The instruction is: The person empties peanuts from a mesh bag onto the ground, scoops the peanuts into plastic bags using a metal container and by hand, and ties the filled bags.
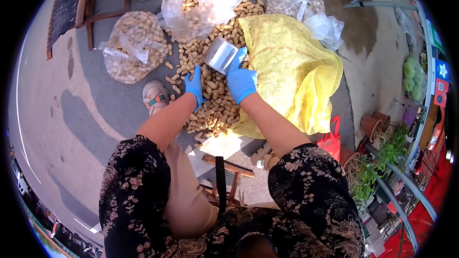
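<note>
A shiny metal can [220, 56] lies tilted over the heap of unshelled peanuts [217, 98]. My right hand [242, 82], in a blue glove, grips the can at its right side, with fingers along its wall. My left hand [194, 87], also gloved in blue, is at the heap's left edge. Its thumb and fingers are apart, the fingertips low among the peanuts, and nothing shows in its grasp. Right of the heap, close to my right hand, spreads a yellow mesh sack [287, 62], partly over the peanuts.
Clear bags of peanuts [136, 45] stand left of and behind the heap, and another tied bag [295, 0] is behind the sack. A wooden chair [88, 5] is at upper left. A red bag [331, 141] and potted plants [370, 172] are on the right.
</note>
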Demonstrator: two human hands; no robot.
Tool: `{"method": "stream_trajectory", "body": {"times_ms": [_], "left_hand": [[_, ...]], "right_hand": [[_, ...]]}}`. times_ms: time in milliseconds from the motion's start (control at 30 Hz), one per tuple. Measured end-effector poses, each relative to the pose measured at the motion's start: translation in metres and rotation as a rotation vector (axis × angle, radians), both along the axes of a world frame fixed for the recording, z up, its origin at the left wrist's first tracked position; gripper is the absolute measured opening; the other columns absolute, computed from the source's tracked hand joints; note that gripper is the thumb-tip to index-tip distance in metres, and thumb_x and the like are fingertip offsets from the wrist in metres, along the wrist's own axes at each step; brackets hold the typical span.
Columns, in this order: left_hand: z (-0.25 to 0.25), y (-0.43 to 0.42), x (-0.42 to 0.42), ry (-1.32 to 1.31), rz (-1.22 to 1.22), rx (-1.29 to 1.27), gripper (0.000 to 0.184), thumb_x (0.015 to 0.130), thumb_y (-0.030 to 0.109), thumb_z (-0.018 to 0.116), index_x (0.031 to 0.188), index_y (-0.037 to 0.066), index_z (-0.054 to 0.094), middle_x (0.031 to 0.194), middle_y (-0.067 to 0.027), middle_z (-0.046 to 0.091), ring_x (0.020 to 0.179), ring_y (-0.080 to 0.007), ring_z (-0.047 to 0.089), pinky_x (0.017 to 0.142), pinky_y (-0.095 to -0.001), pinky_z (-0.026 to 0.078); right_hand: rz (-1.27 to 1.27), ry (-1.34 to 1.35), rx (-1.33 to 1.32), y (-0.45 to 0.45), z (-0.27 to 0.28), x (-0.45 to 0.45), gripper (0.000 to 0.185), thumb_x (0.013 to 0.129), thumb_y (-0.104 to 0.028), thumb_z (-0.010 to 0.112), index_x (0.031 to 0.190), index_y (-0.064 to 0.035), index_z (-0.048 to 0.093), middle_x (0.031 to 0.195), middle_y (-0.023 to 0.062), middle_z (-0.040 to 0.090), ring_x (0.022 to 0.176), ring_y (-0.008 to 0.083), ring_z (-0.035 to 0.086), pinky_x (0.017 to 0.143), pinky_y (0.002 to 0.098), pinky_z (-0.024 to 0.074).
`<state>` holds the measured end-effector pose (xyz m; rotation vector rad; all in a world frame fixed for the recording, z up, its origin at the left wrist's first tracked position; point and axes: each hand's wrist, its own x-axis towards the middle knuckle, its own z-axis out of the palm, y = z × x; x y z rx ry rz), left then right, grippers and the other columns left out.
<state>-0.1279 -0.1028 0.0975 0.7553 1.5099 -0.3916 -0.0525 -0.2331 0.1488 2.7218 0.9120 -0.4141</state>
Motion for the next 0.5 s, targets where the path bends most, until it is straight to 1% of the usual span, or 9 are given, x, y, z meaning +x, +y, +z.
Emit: {"method": "stream_trajectory", "body": {"times_ms": [33,67,167,200,267,333,433,467,500], "left_hand": [[0.000,-0.001,0.000,-0.007,0.022,-0.001,0.094,0.073,0.063,0.058,0.142,0.030,0.004,0.147,-0.0095,0.013,0.128,-0.0346,0.025,0.093,-0.0644,0.027],[-0.002,-0.002,0.003,-0.001,0.012,0.011,0.091,0.075,0.063,0.055,0.143,0.027,0.007,0.147,-0.0096,0.015,0.129,-0.0323,0.025,0.098,-0.0596,0.024],[-0.050,-0.009,0.002,-0.018,0.089,0.048,0.087,0.076,0.064,0.051,0.142,0.025,0.010,0.147,-0.0090,0.015,0.130,-0.0300,0.025,0.102,-0.0517,0.023],[-0.053,-0.011,0.007,-0.009,0.138,-0.009,0.078,0.080,0.060,0.048,0.141,0.023,0.016,0.145,-0.0100,0.021,0.128,-0.0279,0.029,0.102,-0.0453,0.026],[-0.143,-0.024,-0.007,-0.232,0.254,-0.023,0.069,0.083,0.054,0.047,0.139,0.022,0.021,0.140,-0.0110,0.029,0.124,-0.0273,0.033,0.100,-0.0447,0.028],[-0.135,-0.034,0.000,-0.405,0.386,-0.073,0.050,0.085,0.042,0.047,0.127,0.017,0.034,0.123,-0.0099,0.046,0.106,-0.0236,0.046,0.088,-0.0428,0.039],[0.018,-0.034,0.044,-0.180,0.262,-0.202,0.030,0.090,0.036,0.044,0.106,0.013,0.055,0.102,-0.0049,0.059,0.091,-0.0165,0.056,0.078,-0.0353,0.048],[0.026,-0.036,0.045,-0.327,0.388,-0.256,0.027,0.088,0.031,0.048,0.105,0.010,0.056,0.096,-0.0053,0.058,0.091,-0.0177,0.056,0.076,-0.0353,0.049],[0.044,-0.031,0.047,-0.366,0.316,-0.296,0.032,0.087,0.027,0.050,0.115,0.011,0.048,0.102,-0.0058,0.056,0.095,-0.0202,0.055,0.077,-0.0384,0.049]], "right_hand": [[-0.013,0.011,0.026,0.000,-0.002,-0.005,0.074,0.079,-0.009,0.048,0.127,0.0249,0.004,0.056,0.0110,0.059,0.043,0.0211,0.056,0.045,0.0418,0.0410],[-0.031,0.024,0.052,0.000,-0.006,-0.011,0.074,0.079,-0.009,0.048,0.127,0.0249,0.003,0.056,0.0109,0.059,0.044,0.0216,0.056,0.045,0.0423,0.0412],[-0.097,0.095,0.057,0.001,-0.003,-0.019,0.077,0.080,-0.011,0.048,0.128,0.0237,-0.001,0.057,0.0115,0.060,0.044,0.0240,0.058,0.047,0.0443,0.0419],[-0.105,0.127,0.043,0.001,-0.002,-0.019,0.077,0.080,-0.011,0.048,0.129,0.0230,-0.002,0.057,0.0118,0.060,0.045,0.0243,0.058,0.047,0.0446,0.0419],[-0.103,0.160,-0.005,0.002,0.007,-0.018,0.078,0.080,-0.011,0.047,0.130,0.0204,-0.004,0.057,0.0136,0.061,0.045,0.0255,0.058,0.047,0.0436,0.0424],[-0.137,0.199,0.102,-0.005,0.007,-0.011,0.078,0.080,-0.011,0.046,0.131,0.0194,-0.005,0.057,0.0143,0.061,0.045,0.0260,0.058,0.047,0.0419,0.0431],[-0.193,0.281,0.126,-0.013,0.014,0.008,0.084,0.080,-0.019,0.049,0.133,0.0145,-0.007,0.061,0.0177,0.061,0.049,0.0301,0.059,0.049,0.0418,0.0459],[-0.211,0.325,0.143,-0.016,0.018,0.018,0.086,0.080,-0.022,0.050,0.134,0.0131,-0.006,0.063,0.0185,0.062,0.050,0.0315,0.060,0.051,0.0429,0.0465],[-0.230,0.368,0.162,-0.018,0.022,0.028,0.087,0.080,-0.025,0.051,0.135,0.0118,-0.006,0.065,0.0192,0.062,0.052,0.0328,0.060,0.052,0.0440,0.0470]]}}
